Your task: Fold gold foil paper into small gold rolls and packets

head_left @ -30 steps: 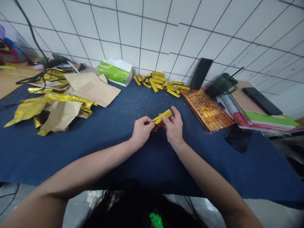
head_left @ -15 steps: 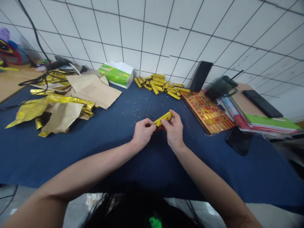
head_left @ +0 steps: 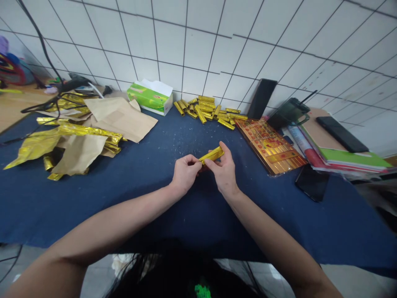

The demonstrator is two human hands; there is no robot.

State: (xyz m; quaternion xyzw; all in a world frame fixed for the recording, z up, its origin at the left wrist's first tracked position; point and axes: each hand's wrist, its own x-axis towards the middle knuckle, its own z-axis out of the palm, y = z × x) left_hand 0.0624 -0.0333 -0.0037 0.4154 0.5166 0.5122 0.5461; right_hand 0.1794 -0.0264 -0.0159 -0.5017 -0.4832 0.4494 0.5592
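Between my two hands is a small folded piece of gold foil paper, held just above the blue cloth. My left hand pinches its left end between thumb and fingers. At the other end, my right hand grips it, the thumb on the near side and a fingertip at the far end. Part of the fingers under the piece is hidden. Beyond my hands, several similar gold foil rolls lie in a loose pile by the wall.
Crumpled gold foil and brown paper lie at the left, near a green tissue box. To the right are an orange-gold packet, a dark phone, a dark cup and stacked papers. Blue cloth covers the table.
My right thumb has slid leftward along the gold foil piece, and my right fingers have shifted slightly. The left hand keeps its pinch in nearly the same place.
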